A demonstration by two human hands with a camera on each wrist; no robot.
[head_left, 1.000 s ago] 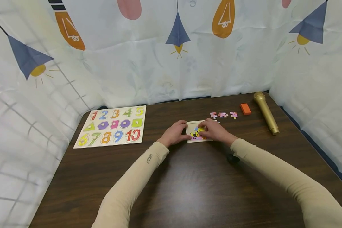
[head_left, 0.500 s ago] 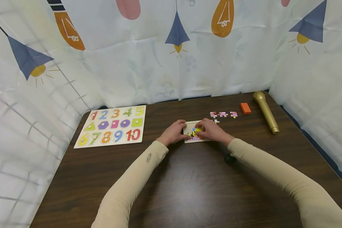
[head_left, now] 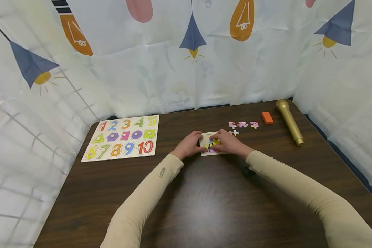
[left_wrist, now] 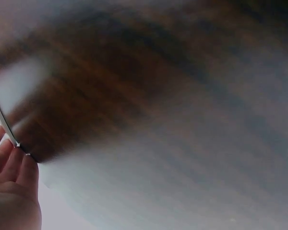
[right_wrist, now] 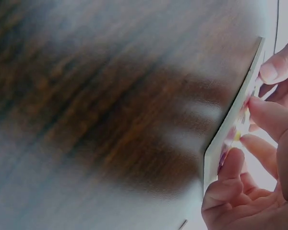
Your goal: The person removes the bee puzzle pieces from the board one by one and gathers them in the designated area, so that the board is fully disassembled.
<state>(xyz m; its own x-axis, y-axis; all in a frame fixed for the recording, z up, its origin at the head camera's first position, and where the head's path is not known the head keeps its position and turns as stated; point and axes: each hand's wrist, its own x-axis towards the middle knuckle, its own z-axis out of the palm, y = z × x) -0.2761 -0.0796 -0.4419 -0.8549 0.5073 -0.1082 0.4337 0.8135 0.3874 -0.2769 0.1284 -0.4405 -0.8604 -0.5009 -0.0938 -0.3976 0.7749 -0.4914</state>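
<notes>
A small pale puzzle tray [head_left: 205, 138] lies near the table's middle, partly filled with a bright picture of yellow, black, pink and blue. My left hand [head_left: 189, 145] holds its left side, thumb at the near corner and fingers at the far one. In the left wrist view, fingertips [left_wrist: 29, 160] meet the tray's thin edge [left_wrist: 1, 115]. Over the tray's right part, my right hand [head_left: 231, 143] pinches a jigsaw piece, mostly hidden under the fingers. The right wrist view has that thumb and index finger [right_wrist: 259, 148] down on the colourful pieces inside the rim [right_wrist: 230, 115].
Several loose jigsaw pieces [head_left: 243, 124] lie behind the right hand. Beyond them are an orange block [head_left: 267, 118] and a gold microphone [head_left: 289, 123]. A number and shape board [head_left: 107, 124] lies at the left. A printed curtain [head_left: 161, 79] encloses the table's back and sides.
The tray has shifted slightly left. My right hand has slid a little left over it, uncovering more of the nearest loose piece. The left hand keeps its hold.
</notes>
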